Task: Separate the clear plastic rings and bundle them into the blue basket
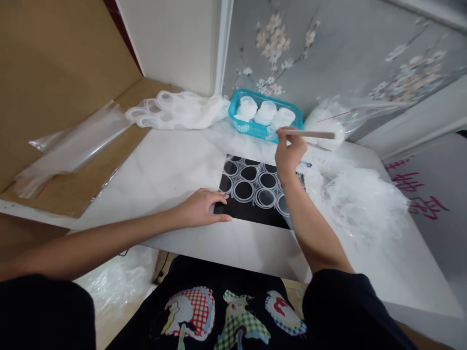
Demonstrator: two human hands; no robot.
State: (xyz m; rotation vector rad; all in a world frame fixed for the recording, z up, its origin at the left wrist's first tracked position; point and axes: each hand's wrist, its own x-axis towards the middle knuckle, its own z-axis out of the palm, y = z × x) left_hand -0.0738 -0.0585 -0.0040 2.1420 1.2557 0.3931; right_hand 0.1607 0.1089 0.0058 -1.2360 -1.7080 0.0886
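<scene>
My left hand (204,209) rests at the left edge of a black sheet (248,211), thumb and fingers apart. Clear film with rows of cut rings (243,191) lies over the sheet. Above its far right part, my right hand (290,150) is closed round a slim, beige, stick-like tool (314,134), which points to the right. A thin grey strip shows just below the tool; whether it belongs to it I cannot tell. Behind that hand stands a blue plastic basket (236,124) holding three stacks of white translucent rings (267,113).
A pile of ring-holed film (175,111) lies left of the basket. Crumpled film scraps (368,194) cover the table's right side, with a clear bag (328,119) behind them. Plastic sleeves (76,141) lie on brown cardboard (69,189) at left. A patterned wall (328,53) closes the back.
</scene>
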